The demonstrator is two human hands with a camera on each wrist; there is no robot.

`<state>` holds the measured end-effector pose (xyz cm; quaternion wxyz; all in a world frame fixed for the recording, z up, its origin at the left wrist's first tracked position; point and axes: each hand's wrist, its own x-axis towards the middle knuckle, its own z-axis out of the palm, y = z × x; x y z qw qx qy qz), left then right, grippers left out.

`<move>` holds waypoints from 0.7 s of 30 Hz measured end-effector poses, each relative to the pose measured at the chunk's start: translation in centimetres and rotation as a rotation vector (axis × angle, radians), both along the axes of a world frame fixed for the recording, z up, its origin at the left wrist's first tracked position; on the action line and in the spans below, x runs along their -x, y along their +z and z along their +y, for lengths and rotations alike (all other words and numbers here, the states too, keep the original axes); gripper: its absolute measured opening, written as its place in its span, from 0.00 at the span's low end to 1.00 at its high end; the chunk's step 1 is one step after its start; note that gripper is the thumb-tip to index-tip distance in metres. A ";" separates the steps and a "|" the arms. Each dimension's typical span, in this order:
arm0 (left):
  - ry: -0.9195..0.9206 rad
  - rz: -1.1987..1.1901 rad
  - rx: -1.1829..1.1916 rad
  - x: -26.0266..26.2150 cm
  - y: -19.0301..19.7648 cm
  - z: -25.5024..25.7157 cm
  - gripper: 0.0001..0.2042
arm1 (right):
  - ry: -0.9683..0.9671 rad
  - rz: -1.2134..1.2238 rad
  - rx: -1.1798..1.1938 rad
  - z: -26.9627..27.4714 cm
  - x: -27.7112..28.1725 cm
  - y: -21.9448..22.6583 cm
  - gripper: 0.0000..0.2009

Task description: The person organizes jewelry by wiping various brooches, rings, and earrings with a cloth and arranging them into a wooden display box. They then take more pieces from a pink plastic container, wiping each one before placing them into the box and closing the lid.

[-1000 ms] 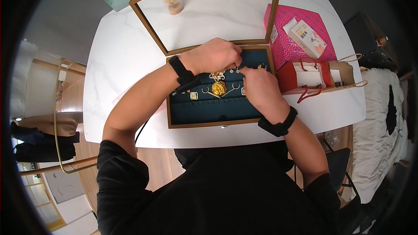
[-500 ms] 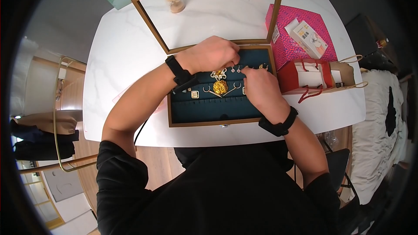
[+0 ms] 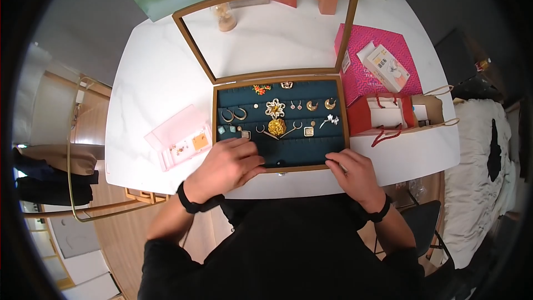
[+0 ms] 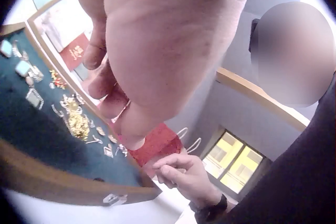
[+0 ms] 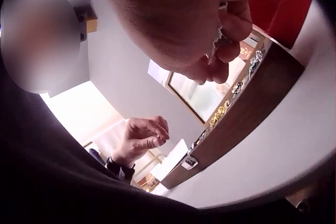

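Observation:
A wooden jewelry box (image 3: pixel 347 133) with its glass lid raised holds brooches and earrings on dark green lining. My left hand (image 3: pixel 225 166) is above its front left corner, fingers loosely bent, nothing seen in them. At the front right corner, my right hand (image 3: pixel 355 175) has its fingers curled round a small crumpled silvery piece (image 5: pixel 218 35), mostly hidden by the fingers. A gold flower brooch (image 3: pixel 275 108) lies mid-box above a round gold ornament (image 3: pixel 277 127). Two small drop earrings (image 3: pixel 296 104) hang right of the flower.
An open pink case (image 3: pixel 166 139) with small items lies left of the box. To the right are a red paper bag (image 3: pixel 361 114) and a white carton (image 3: pixel 386 69) on a pink patterned package (image 3: pixel 355 41). A glass dome (image 3: pixel 225 19) stands behind the lid.
Both hands have drawn back from the box's upper rows toward its front edge, the left going down and left. Rows of jewelry and the pink case are uncovered.

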<state>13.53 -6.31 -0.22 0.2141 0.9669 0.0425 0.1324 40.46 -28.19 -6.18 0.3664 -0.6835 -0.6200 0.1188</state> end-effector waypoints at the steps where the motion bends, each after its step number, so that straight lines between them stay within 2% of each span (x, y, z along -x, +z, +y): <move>1: -0.001 -0.006 -0.004 0.3 -0.6 -0.2 0.10 | -0.012 0.026 -0.037 -0.1 0.1 -0.4 0.07; 3: 0.178 -0.110 0.062 0.5 -1.6 -0.6 0.10 | -0.023 0.042 -0.078 0.0 0.2 -1.0 0.07; 6: 0.214 -0.157 -0.021 -1.1 -1.8 -1.1 0.10 | -0.029 -0.047 -0.169 0.9 0.7 -1.2 0.07; 11: 0.111 -0.116 -0.060 -4.6 -1.5 -0.8 0.15 | -0.024 -0.038 -0.150 1.3 1.1 -1.8 0.06; 13: 0.090 -0.131 -0.074 -6.8 -1.6 0.2 0.14 | -0.021 -0.040 -0.136 1.1 1.3 -2.4 0.06; 16: 0.076 -0.109 -0.067 -9.4 -2.9 2.6 0.15 | -0.006 -0.034 -0.111 0.8 1.2 -3.0 0.06; 19: 0.038 -0.084 -0.174 -11.3 -3.5 3.8 0.22 | -0.011 -0.009 -0.133 1.1 0.9 -3.0 0.06; 21: 0.024 -0.067 -0.180 -11.9 -4.2 4.3 0.22 | -0.010 0.056 -0.134 0.9 0.9 -3.0 0.05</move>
